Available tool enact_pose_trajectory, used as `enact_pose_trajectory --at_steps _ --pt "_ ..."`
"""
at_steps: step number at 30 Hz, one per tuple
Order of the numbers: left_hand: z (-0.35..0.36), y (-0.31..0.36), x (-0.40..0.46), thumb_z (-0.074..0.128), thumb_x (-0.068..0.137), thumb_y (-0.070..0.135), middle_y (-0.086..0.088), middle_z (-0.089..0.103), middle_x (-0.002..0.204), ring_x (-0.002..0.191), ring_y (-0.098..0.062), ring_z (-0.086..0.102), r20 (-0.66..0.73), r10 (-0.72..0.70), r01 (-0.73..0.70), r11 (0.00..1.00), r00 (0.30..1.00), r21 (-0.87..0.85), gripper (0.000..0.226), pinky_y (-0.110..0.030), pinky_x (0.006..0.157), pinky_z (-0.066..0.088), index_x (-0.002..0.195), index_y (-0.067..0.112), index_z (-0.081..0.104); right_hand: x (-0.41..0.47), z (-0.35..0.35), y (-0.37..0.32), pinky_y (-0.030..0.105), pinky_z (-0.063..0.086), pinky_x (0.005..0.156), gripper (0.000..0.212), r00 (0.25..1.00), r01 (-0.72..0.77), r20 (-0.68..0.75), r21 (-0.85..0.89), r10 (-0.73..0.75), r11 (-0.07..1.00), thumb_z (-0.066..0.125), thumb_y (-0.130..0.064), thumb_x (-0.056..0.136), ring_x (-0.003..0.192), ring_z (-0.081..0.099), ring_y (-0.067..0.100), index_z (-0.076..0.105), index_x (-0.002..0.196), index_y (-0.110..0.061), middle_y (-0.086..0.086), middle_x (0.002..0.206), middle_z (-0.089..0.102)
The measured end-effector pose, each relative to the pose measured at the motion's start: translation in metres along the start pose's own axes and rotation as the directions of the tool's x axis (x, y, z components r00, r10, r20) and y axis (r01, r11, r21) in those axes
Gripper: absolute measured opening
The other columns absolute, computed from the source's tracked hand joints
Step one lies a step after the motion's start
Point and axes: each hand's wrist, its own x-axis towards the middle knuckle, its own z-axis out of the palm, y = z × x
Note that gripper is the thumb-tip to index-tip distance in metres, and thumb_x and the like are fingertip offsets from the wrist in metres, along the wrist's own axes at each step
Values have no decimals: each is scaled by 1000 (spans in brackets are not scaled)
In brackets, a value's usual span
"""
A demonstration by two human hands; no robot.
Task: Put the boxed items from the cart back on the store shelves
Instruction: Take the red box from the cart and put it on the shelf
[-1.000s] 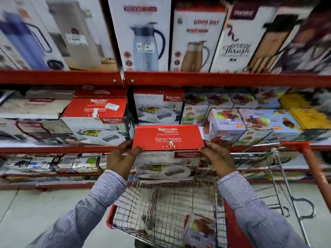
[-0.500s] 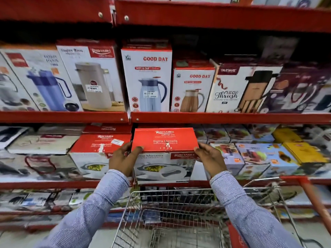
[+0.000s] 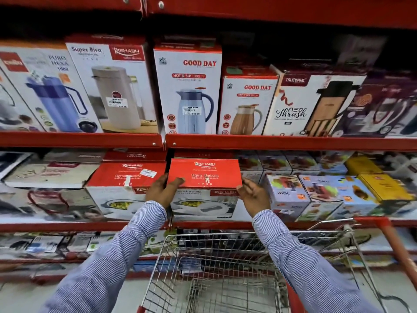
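A casserole box with a red top and a white front sits in the middle shelf opening, right of an identical box. My left hand grips its left side, thumb on the red top. My right hand is at its right edge, with loosely spread fingertips touching the corner. Whether the box rests on the shelf board is hidden by my hands. Below my arms stands the wire cart; the part of its basket in view holds no boxes.
Small juicer boxes are stacked just right of the box. Tall flask and jug boxes fill the shelf above. The cart's red handle runs along the right. Low packs line the bottom shelf.
Both hands have carried the casserole box up from over the cart and forward into the middle shelf beside its twin. My view has tilted upward.
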Motion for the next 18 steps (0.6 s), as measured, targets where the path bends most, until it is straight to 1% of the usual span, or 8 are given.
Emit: enact_pose_trajectory --at_steps 3,5,7,9,11,12,15,18 --pt "5 1 -2 69 76 52 7 56 117 118 -26 56 33 -41 41 999 999 8 69 -49 108 44 137 28 51 0 1 2 46 47 103 44 999 -28 27 -46 29 999 56 -21 92 116 62 25 51 135 -14 11 127 65" --pt "6 1 -1 68 71 60 5 55 127 121 -29 55 46 -63 60 997 997 50 82 -49 107 45 143 29 42 0 1 5 48 46 104 46 998 -29 48 -63 32 998 55 -20 93 119 59 27 48 138 -10 13 131 62" --pt "6 -6 7 66 58 74 6 56 138 122 -29 56 59 -69 64 995 996 82 98 -49 108 45 143 32 41 1 2 6 46 45 106 47 997 -23 70 -77 28 997 55 -20 93 119 59 26 46 138 -9 11 131 62" --pt "7 -12 14 64 53 78 2 56 141 126 -28 54 79 -74 66 993 994 98 106 -47 112 40 144 29 39 2 3 3 45 44 107 41 992 -30 121 -48 36 998 54 -17 93 115 60 23 50 134 -13 4 122 65" --pt "6 -5 9 63 62 75 -2 52 146 131 -29 50 84 -63 51 989 995 137 103 -46 116 35 147 24 35 4 4 1 45 42 109 37 987 -44 157 -8 45 999 56 -16 92 116 60 23 53 130 -20 0 117 64" --pt "7 0 4 62 70 71 -4 48 149 133 -30 47 80 -41 27 985 996 168 97 -45 117 33 148 21 34 4 3 -2 45 41 110 39 983 -63 171 3 61 998 56 -18 92 119 58 24 52 131 -20 0 119 63" --pt "10 2 -2 57 88 54 -9 44 151 134 -32 46 65 56 -74 943 996 324 76 -39 113 34 147 12 35 6 -3 1 44 38 112 57 970 -108 228 69 90 992 58 -27 92 130 49 23 38 144 -13 5 138 53" --pt "10 -6 -9 57 89 52 -8 29 160 143 -30 36 105 170 -199 864 980 463 75 -40 117 29 148 11 33 0 -10 6 40 42 109 65 962 -146 247 102 117 984 59 -33 90 133 46 21 33 147 -15 6 149 43"
